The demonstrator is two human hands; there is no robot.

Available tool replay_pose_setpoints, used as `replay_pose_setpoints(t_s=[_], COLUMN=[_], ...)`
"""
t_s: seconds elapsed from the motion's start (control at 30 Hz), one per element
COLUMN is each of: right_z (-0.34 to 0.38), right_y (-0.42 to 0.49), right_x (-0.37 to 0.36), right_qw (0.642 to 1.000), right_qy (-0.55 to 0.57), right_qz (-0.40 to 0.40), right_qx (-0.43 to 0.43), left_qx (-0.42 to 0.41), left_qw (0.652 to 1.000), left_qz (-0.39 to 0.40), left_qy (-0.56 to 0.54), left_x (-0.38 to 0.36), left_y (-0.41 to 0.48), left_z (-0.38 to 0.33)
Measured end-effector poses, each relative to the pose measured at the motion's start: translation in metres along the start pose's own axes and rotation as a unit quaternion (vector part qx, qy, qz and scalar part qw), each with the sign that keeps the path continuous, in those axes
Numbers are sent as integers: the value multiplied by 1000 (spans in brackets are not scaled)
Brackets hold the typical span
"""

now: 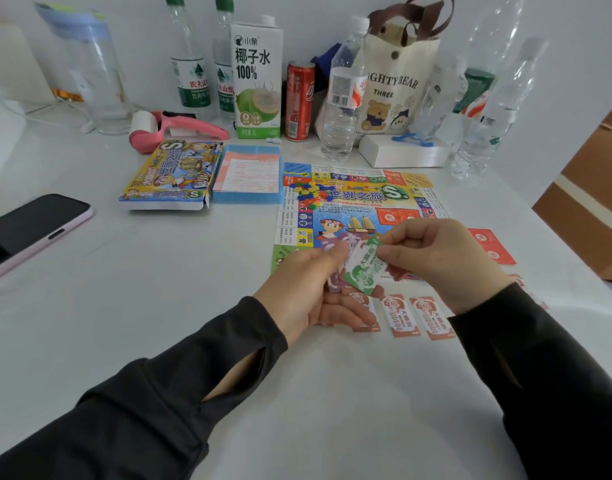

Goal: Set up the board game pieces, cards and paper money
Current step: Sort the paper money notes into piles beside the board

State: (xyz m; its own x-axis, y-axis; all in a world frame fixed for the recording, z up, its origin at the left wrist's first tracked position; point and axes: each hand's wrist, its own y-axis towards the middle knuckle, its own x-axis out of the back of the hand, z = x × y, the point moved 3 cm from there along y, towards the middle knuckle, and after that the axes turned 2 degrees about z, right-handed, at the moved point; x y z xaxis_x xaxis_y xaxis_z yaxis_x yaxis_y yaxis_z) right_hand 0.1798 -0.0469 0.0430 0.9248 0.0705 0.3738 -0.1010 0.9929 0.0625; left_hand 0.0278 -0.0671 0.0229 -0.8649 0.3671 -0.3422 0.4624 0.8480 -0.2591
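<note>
A colourful paper game board (pixel 360 199) lies unfolded on the white table (pixel 159 289), with a heap of small plastic pieces (pixel 309 194) on its far left part. My left hand (pixel 308 289) grips a small stack of paper money with purple notes (pixel 334 282). My right hand (pixel 436 258) pinches a green note (pixel 363 268) at the top of that stack. Orange notes (pixel 401 317) lie in a row on the table just below my hands. Red cards (pixel 491 245) rest to the right of the board.
The game box (pixel 172 174) and its blue tray (pixel 249 174) with a rules sheet lie left of the board. A phone (pixel 30 226) sits at the far left. Bottles, a carton (pixel 257 77), a can (pixel 299 100), a tote bag and a cardboard box (pixel 588 202) line the back and right.
</note>
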Motion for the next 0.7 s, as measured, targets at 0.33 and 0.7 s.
replay_pose_setpoints(t_s=[0.33, 0.7], right_z=[14, 22], right_y=[-10, -13], right_x=[-19, -10], right_qw=[946, 954], right_qy=[-247, -132], right_qz=[-81, -139], right_qx=[193, 230], left_qx=[-15, -16], left_qw=[993, 996], left_qz=[-18, 6], left_qy=[113, 92], left_x=[3, 1], left_y=[0, -1], left_z=[2, 0])
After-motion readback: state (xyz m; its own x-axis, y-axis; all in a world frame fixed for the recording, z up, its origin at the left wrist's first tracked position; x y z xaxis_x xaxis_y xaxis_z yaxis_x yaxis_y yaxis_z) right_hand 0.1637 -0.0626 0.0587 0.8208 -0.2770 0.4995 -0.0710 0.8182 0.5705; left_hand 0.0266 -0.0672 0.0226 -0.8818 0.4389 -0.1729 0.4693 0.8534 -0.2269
